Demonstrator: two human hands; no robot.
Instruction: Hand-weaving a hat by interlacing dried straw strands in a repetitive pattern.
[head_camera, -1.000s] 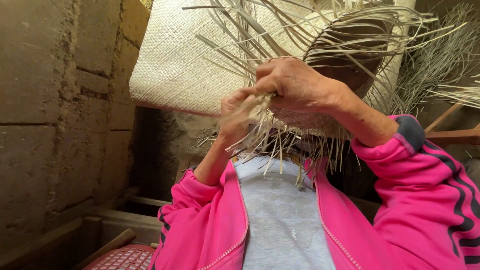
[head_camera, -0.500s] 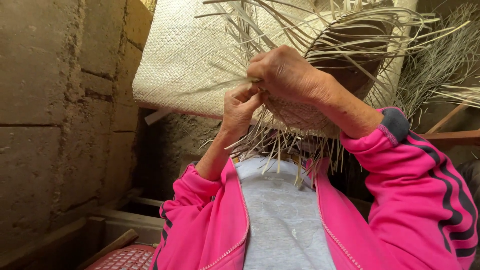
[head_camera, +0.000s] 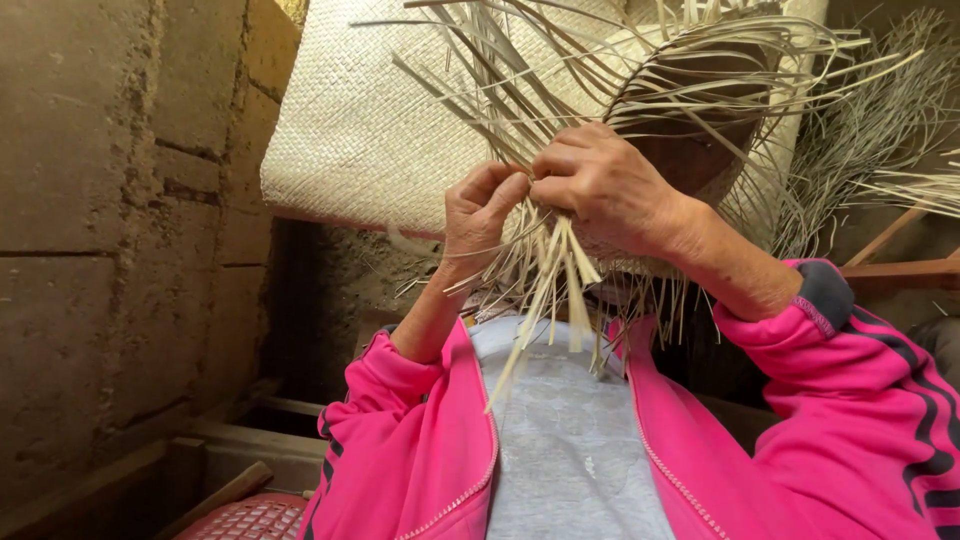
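Left hand (head_camera: 480, 215) and right hand (head_camera: 600, 185) both pinched shut on pale dried straw strips (head_camera: 545, 285), keeping half-woven hat (head_camera: 690, 130) taut.

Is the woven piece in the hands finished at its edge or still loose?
Still loose: unwoven straw strips fan out from the woven piece around both hands.

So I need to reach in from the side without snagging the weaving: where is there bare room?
Open room lies low on the left, between the block wall and the pink sleeve. It is crowded around the left hand and right hand, where loose straw strips fan out.
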